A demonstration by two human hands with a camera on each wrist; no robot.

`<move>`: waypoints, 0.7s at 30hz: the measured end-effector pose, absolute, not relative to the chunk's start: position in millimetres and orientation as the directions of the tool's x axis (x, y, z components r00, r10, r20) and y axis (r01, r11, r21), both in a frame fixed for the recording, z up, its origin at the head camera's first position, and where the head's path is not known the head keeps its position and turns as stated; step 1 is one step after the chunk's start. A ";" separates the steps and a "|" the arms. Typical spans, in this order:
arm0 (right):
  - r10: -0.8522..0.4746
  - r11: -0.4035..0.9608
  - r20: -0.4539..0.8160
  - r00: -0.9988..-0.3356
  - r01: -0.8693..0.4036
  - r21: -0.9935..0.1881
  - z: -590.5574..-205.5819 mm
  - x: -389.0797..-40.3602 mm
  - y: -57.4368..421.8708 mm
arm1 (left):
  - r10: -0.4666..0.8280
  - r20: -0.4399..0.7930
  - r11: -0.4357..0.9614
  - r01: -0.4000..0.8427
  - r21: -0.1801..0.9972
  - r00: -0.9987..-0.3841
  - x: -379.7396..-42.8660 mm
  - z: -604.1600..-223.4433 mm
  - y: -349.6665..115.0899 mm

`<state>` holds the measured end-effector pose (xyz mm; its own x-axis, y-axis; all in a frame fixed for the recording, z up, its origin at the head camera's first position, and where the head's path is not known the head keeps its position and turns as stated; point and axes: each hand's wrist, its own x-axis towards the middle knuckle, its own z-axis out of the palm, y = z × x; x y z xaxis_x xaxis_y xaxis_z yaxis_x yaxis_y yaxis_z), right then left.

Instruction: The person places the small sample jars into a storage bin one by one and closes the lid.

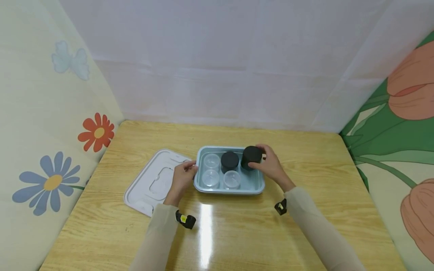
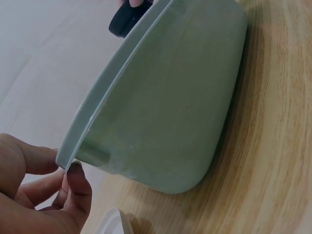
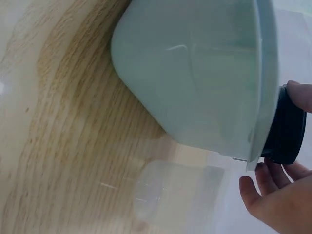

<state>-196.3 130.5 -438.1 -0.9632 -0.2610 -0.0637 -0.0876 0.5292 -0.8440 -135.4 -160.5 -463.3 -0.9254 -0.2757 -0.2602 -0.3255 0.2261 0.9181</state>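
A light blue-green plastic tub (image 1: pixel 249 184) sits on the table, holding three clear round cups (image 1: pixel 211 178) and a black round-topped container (image 1: pixel 229 161). My left hand (image 1: pixel 183 178) pinches the tub's left rim between thumb and fingers; the left wrist view shows this grip closely. At the tub's back right corner, my right hand (image 1: pixel 271 165) grips a second black cylindrical container (image 1: pixel 251 153) by its sides. This container's top stands above the rim (image 3: pixel 287 131) in the right wrist view; its base is hidden by the tub wall.
A white lid (image 1: pixel 145 184) with moulded grooves lies flat left of the tub, partly under my left forearm. A translucent shape (image 3: pixel 170 195) shows beside the tub in the right wrist view. White cloth (image 1: pixel 217 75) hangs behind the wooden table (image 1: pixel 305 226).
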 end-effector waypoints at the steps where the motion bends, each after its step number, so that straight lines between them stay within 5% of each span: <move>1: -0.259 0.539 -0.063 -0.964 -0.090 -0.837 -438.5 -196.1 130.2 | -0.277 -0.261 0.228 -0.327 0.917 -0.925 -135.5 -463.0 -160.4; 21: -0.247 0.562 -0.056 -0.967 -0.096 -0.822 -451.2 -197.2 130.2 | -0.283 -0.249 0.226 -0.317 0.921 -0.926 -136.6 -466.3 -160.3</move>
<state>-197.2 130.2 -451.2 -0.9674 -0.2469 -0.0557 -0.0959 0.5615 -0.8219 -136.6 -160.3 -466.3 -0.9262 -0.2831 -0.2490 -0.3168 0.2262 0.9211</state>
